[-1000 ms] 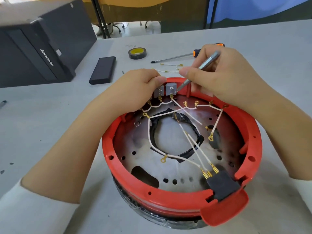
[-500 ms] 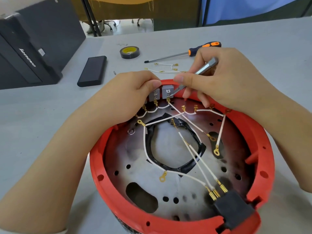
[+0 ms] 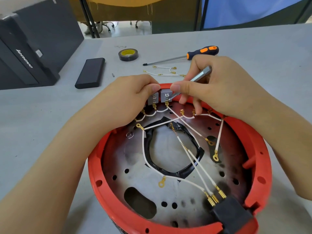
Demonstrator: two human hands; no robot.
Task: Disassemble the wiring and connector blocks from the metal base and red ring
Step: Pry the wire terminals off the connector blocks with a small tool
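Prying with the slim steel bit (image 3: 197, 78) pinched in my right grip (image 3: 217, 92), my left grip (image 3: 128, 100) clamping the small grey connector blocks (image 3: 159, 98), only a couple of loose white leads (image 3: 166, 71) lie freed on the surface (most white wiring (image 3: 190, 154) remains inside the round red plastic ring (image 3: 263, 159)).

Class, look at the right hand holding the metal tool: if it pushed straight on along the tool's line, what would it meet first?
The right hand aims the metal tool down-left; its tip already appears to touch the grey connector block, so the block comes first, though depth is unclear.
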